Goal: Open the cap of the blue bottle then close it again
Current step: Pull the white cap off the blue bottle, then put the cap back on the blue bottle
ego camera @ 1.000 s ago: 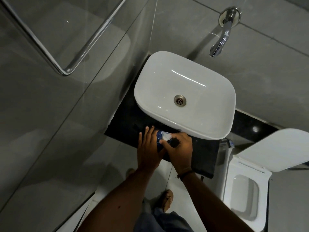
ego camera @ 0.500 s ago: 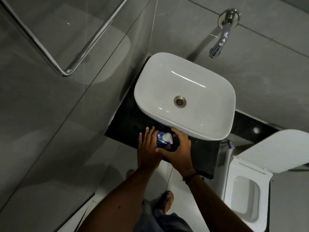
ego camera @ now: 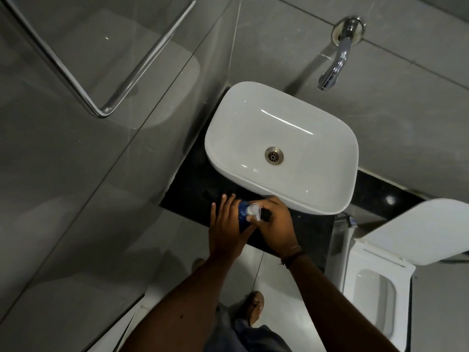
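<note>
The blue bottle is standing on the black bench, right by the front edge of the white sink. It's got a clear pump-type cap w/ the nozzle pointing back at the person. Left hand is wrapped round the bottle body, fingers flat along it, basically bracing it. Right hand is curled in at the cap, thumb and fingertips pinching round its base.

Imo this is the twisting step, tho I honestly can't tell if the cap's going off or back on, bc it sits on the neck and the thread is hidden. Next move prob needs the left hand to keep the bottle from spinning while the right turns, then a regrip.

Room is a dim bathroom w/ grey tiled walls, a chrome tap sticking out of the wall above the sink, glass screen on the left, and a toilet w/ its lid up on the right. Light floor below.
</note>
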Demonstrator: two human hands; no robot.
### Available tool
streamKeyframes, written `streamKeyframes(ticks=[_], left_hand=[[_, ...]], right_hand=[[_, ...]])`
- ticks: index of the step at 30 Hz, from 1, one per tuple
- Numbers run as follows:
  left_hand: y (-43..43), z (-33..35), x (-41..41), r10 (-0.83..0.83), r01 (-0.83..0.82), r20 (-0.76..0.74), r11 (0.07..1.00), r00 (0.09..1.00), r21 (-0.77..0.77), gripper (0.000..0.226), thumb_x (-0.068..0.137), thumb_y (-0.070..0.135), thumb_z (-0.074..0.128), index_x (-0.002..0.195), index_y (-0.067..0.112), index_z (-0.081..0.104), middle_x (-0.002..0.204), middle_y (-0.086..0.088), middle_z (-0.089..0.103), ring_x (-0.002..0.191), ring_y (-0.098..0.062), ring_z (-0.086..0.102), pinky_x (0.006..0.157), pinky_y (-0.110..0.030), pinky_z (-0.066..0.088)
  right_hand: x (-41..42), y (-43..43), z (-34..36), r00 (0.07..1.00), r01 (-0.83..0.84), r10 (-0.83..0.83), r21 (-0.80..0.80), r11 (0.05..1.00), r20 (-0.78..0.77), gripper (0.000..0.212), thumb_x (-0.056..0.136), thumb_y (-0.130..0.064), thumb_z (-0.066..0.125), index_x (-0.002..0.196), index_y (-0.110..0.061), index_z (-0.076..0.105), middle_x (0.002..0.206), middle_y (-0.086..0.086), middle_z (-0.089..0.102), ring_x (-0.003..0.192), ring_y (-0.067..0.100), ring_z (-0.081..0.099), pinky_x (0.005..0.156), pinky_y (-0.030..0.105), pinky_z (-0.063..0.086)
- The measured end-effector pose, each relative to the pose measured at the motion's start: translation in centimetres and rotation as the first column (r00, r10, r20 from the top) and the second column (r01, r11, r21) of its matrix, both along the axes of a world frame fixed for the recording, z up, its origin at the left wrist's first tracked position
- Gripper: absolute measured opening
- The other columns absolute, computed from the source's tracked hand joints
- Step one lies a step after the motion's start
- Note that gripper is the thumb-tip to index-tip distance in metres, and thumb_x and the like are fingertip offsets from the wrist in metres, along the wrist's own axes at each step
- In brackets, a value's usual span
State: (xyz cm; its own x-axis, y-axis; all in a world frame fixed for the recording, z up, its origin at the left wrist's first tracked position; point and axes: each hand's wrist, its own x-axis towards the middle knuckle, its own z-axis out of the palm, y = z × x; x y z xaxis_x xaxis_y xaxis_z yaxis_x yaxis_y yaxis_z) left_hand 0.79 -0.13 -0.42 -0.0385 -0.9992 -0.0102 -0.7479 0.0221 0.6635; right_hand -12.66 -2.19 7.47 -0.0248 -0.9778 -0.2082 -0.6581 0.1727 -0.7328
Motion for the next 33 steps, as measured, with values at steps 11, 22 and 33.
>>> streamKeyframes(ticks=[11,22,33], left_hand=[[0.1,-0.6,0.2,-0.008,0.009,0.039,0.999,0.999,-0.036,0.083,0.092,0.069,0.039,0.146,0.006,0.05,0.154,-0.012,0.051,0.152,-0.027,0.031,0.125,-0.055,0.022],[0.1,-0.7,0.0,0.002,0.0,0.029,0.999,1.0,-0.045,0.094,0.089,0.081,0.026,0.143,0.008,0.052,0.153,-0.012,0.053,0.151,-0.029,0.035,0.125,-0.054,0.022],[0.1,-1.2,0.0,0.012,-0.01,0.037,0.998,0.999,-0.059,0.079,0.097,0.068,0.033,0.142,0.006,0.054,0.152,-0.012,0.054,0.15,-0.028,0.036,0.124,-0.056,0.026]], right_hand=[[-0.7,0.2,1.5,0.992,-0.062,0.05,0.092,0.994,0.119,0.089,0.069,-0.008,0.091,0.148,-0.025,0.053,0.135,-0.007,0.059,0.123,0.007,0.06,0.104,0.016,0.052],[-1.8,-0.7,3.7,0.977,-0.21,0.213,0.074,0.975,-0.021,0.057,0.075,-0.024,0.087,0.128,-0.033,0.07,0.121,-0.013,0.071,0.115,0.009,0.066,0.106,0.039,0.055],[-0.3,0.3,3.3,0.998,-0.034,0.036,0.03,0.999,-0.056,0.056,0.067,-0.031,0.093,0.12,-0.029,0.076,0.118,-0.008,0.077,0.11,0.012,0.072,0.103,0.036,0.057]])
